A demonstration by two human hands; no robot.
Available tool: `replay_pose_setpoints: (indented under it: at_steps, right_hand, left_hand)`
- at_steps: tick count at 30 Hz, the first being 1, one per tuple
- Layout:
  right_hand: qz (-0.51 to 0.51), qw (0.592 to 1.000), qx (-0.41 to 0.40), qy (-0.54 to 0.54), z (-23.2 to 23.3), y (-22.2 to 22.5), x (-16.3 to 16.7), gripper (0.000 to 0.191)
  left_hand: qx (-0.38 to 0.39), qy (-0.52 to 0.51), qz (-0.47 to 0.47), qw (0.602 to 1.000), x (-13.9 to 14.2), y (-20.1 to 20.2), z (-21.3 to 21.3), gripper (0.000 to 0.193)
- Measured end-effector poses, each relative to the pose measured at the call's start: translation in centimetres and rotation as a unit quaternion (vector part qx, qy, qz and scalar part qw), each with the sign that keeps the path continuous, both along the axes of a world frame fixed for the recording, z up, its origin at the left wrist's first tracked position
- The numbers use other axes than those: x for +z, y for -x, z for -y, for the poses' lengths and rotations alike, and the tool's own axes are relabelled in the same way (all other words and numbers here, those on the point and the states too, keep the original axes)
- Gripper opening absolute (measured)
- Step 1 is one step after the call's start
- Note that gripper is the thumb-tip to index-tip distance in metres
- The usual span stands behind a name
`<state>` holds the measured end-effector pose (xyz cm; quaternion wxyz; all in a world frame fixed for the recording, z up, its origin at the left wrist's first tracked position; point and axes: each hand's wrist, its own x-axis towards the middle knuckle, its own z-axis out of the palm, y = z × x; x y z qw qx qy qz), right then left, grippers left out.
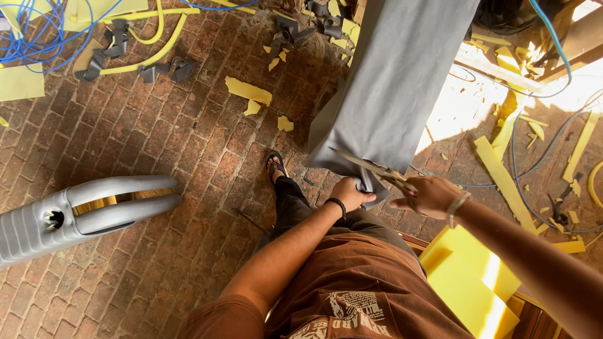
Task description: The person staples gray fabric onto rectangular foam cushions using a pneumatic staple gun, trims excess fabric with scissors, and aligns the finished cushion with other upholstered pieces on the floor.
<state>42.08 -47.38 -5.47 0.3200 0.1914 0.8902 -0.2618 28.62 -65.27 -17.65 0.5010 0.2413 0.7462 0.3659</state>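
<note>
Head view: left hand [348,193] fisted on smooth grey fabric [396,81]; right hand [427,196] closed around metal scissors [370,168]

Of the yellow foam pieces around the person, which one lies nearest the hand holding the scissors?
The large thick yellow foam block just below the right hand; the other yellow pieces are thin strips and scraps scattered farther off on the brick floor.

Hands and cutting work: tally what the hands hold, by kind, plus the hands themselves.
Hands: 2, left hand, right hand
Long grey fabric sheet: 1
Metal scissors: 1
Total: 4
</note>
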Motion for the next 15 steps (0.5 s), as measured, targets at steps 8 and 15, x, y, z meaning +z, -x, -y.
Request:
replay_pose_setpoints:
  at_steps: [8,15]
  right_hand:
    - [0.086,0.994,-0.064,-0.036,3.8,3.6,1.6,0.057]
    - [-0.038,0.988,-0.148,-0.03,8.4,6.0,-0.8,0.057]
  left_hand:
    - [-0.165,0.042,-0.178,0.969,1.3,2.5,2.3,0.047]
    - [-0.321,0.06,-0.151,0.933,5.1,6.5,3.3,0.045]
